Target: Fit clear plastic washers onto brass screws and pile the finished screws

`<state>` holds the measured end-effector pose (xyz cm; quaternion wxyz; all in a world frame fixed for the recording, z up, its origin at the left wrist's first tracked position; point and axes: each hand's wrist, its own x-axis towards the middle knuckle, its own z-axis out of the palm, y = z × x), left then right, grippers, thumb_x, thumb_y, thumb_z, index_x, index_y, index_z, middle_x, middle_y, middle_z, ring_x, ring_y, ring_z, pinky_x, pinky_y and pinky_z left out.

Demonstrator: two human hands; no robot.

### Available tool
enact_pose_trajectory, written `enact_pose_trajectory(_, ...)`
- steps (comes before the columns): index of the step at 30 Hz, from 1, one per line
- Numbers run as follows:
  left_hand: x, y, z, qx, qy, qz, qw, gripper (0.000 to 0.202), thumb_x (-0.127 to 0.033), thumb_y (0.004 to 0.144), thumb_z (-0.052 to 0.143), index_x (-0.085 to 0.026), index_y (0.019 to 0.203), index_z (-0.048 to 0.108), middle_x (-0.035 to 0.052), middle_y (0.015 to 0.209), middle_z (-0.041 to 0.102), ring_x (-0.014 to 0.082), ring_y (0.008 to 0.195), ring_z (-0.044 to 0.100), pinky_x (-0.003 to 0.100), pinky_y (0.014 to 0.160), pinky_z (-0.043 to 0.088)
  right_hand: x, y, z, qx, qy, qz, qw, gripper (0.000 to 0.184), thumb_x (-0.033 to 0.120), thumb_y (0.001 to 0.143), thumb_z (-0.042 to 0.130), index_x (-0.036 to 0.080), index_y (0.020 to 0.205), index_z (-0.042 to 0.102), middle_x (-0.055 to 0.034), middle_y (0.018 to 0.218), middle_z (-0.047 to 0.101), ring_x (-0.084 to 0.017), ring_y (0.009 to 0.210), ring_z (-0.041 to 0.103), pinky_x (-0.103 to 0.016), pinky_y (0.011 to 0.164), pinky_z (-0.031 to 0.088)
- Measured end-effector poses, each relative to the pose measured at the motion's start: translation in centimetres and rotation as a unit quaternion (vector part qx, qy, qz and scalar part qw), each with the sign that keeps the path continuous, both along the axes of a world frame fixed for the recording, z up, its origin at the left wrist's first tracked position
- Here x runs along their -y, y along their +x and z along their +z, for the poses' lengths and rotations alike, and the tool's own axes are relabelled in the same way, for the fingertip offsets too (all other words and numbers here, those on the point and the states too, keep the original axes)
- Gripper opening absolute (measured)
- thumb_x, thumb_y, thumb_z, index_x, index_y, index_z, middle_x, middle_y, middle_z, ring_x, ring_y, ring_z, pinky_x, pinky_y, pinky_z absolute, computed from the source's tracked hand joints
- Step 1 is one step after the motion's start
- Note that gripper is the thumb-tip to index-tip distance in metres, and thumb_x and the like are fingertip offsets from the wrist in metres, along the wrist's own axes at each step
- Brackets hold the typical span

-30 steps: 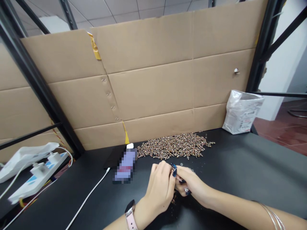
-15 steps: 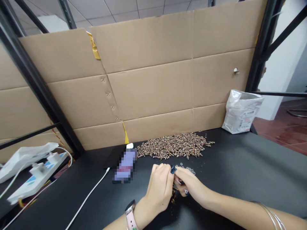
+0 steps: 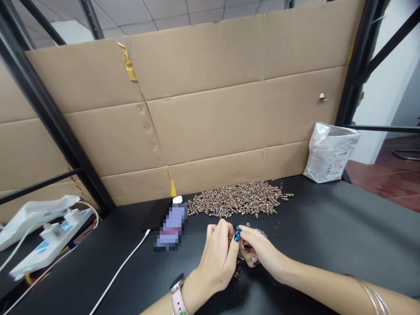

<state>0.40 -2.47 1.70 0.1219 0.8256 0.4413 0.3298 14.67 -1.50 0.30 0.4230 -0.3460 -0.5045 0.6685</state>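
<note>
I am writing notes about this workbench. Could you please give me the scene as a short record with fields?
left hand: fingers curled, fingertips meeting the other hand above the black table
right hand: curled, touching the left; what is pinched is hidden
under hands: loose small parts
behind hands: pile of coppery metal parts, small rings in front of it
left side: phone, white cable, power strip
far right: white plastic bag
back: cardboard wall
</note>
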Motion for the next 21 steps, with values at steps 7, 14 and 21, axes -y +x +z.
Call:
enact_pose_trajectory(7,-0.04,-0.07,-0.05,-0.015,0.004,-0.006,1.0,0.025,-0.028,0.096,0.023,-0.019,0.079,0.038,0.0007,0.079,0.046,0.0162,0.075,0.039,0.033,0.072,0.032,-0.07,0.15,0.22,-0.008,0.002,0.005,1.0,0.032,0.044,0.08,0.049,0.02,0.064,0.035,0.0083,0.053,0.031,-0.005,0.041,0.024,-0.019,0.04,0.019)
enact_pose_trajectory(14,-0.11,-0.16,-0.05,-0.028,0.013,-0.017,0.999,0.031,-0.023,0.097,0.016,-0.019,0.074,0.038,-0.0002,0.075,0.045,0.0156,0.071,0.038,0.034,0.072,0.03,-0.02,0.01,-0.09,0.001,0.017,0.015,1.0,0.032,0.045,0.082,0.048,0.02,0.065,0.037,0.0078,0.055,0.032,-0.005,0.042,0.026,-0.019,0.041,0.021)
enact_pose_trajectory(21,-0.15,-0.12,-0.47,-0.004,-0.006,-0.015,1.0,0.028,-0.029,0.097,0.021,-0.019,0.077,0.039,0.0006,0.076,0.045,0.0165,0.074,0.039,0.031,0.071,0.031,0.22,0.04,0.35,0.006,0.001,0.008,1.0,0.035,0.049,0.08,0.049,0.02,0.066,0.036,0.008,0.055,0.031,-0.005,0.042,0.025,-0.02,0.041,0.02)
